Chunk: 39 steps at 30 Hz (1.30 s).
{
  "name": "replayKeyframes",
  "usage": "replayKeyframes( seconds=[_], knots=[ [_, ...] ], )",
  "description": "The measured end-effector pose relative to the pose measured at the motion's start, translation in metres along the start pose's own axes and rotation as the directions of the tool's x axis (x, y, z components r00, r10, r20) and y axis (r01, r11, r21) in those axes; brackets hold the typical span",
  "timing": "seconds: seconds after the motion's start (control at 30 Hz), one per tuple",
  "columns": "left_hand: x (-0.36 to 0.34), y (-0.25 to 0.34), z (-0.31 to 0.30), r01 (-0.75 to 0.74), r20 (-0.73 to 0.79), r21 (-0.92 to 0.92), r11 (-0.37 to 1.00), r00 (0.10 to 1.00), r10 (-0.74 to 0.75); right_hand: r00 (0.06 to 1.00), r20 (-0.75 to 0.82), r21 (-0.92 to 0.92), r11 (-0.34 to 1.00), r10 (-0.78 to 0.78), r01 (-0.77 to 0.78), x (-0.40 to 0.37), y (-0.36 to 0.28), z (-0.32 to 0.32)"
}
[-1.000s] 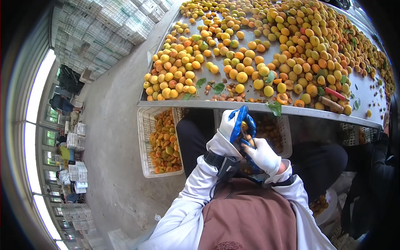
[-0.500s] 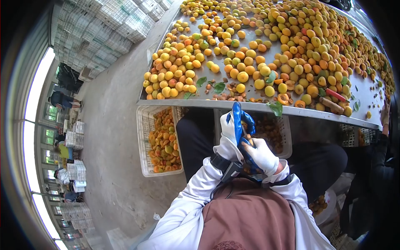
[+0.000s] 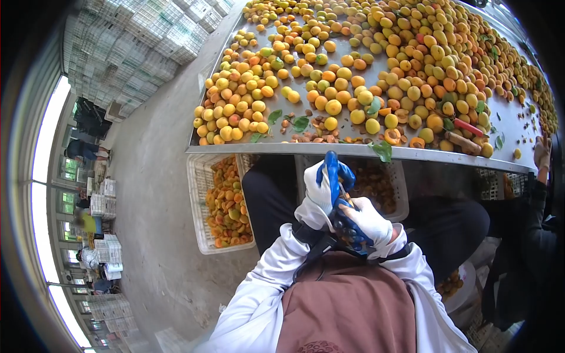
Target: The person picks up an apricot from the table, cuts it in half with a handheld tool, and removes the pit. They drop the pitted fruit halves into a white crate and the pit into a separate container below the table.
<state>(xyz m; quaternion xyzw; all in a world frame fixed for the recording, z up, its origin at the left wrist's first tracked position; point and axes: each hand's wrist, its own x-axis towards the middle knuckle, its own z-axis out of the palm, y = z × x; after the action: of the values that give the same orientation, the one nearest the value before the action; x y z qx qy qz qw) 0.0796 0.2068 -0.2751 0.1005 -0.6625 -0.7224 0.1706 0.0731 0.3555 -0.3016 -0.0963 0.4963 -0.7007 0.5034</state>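
My two gloved hands are together in front of my chest, just below the metal edge of the sorting table (image 3: 282, 148). My left hand (image 3: 322, 183), in a white glove with blue coating, is closed, its fingers curled inward; whatever it grips is hidden. Against it, my right hand (image 3: 366, 221) is closed around what looks like a small knife (image 3: 344, 192), of which only a thin part shows between the gloves. Apricots (image 3: 333, 107) lie on the table beyond my hands, with a few halves (image 3: 392, 135), pits and leaves near the edge.
A white crate (image 3: 199, 217) of cut apricots stands on the floor at left; another crate (image 3: 402, 191) sits under the table. A red-handled tool (image 3: 471, 127) and a wooden handle (image 3: 464, 143) lie on the table. A co-worker's hand (image 3: 541, 154) is at far right. Stacked crates (image 3: 135, 47) stand behind.
The view has shifted slightly, so the table and crates appear a little further left. My hands stay pressed together, with a small change in how the fingers are turned.
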Motion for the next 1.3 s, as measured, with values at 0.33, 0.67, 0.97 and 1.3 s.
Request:
replayKeyframes(
  seconds=[0.33, 0.67, 0.97, 1.3],
  knots=[
    [0.010, 0.006, 0.010, 0.357, 0.031, -0.274, 0.893, 0.931, -0.363, 0.986, -0.168, -0.028, 0.999, -0.019, 0.015, -0.001, -0.002, 0.004],
    [0.011, 0.013, 0.016, 0.404, -0.007, -0.268, 0.874, 0.907, -0.421, 0.948, -0.205, -0.494, 0.862, -0.242, 0.113, 0.007, 0.014, 0.001],
    [0.012, 0.022, 0.013, 0.490, 0.239, -0.331, 0.806, 0.870, -0.431, 0.992, -0.055, 0.143, 0.983, -0.111, 0.118, 0.003, 0.000, 0.006],
    [0.009, 0.023, 0.018, 0.527, 0.133, -0.473, 0.706, 0.835, -0.534, 0.998, 0.063, 0.192, 0.981, -0.032, 0.019, -0.005, 0.004, -0.006]
  ],
)
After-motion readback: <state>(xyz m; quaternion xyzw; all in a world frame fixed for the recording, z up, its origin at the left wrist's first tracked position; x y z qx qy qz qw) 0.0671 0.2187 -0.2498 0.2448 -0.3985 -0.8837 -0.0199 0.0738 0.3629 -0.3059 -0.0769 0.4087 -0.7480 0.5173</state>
